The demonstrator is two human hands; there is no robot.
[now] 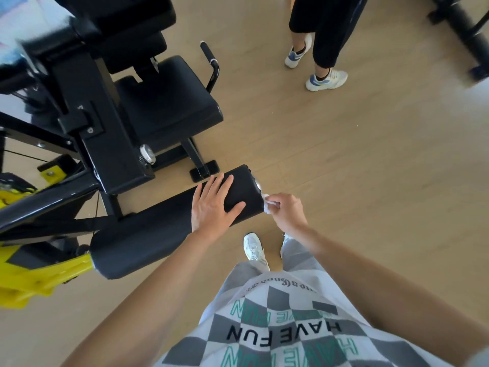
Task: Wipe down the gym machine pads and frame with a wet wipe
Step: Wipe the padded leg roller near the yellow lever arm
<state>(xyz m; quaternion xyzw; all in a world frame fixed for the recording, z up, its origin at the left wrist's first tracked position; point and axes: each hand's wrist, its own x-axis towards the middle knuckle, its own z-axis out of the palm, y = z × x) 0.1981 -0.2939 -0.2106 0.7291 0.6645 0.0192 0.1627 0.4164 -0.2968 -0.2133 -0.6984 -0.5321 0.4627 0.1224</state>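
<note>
A long black roller pad (148,231) of the gym machine lies across the lower left, its right end near the middle of the view. My left hand (214,205) rests flat on top of that end with straight, spread fingers. My right hand (285,211) pinches a crumpled white wet wipe (268,205) and holds it against the pad's end face, beside a silver end cap (258,184). The black seat pad (169,102) and black frame (105,144) stand behind, with yellow frame parts (39,276) at the lower left.
A black handle bar (211,64) rises beside the seat. Another person's legs in white sneakers (317,62) stand on the wooden floor at the upper right. More black equipment (465,30) sits in the far right corner. My own feet (255,247) are below the pad.
</note>
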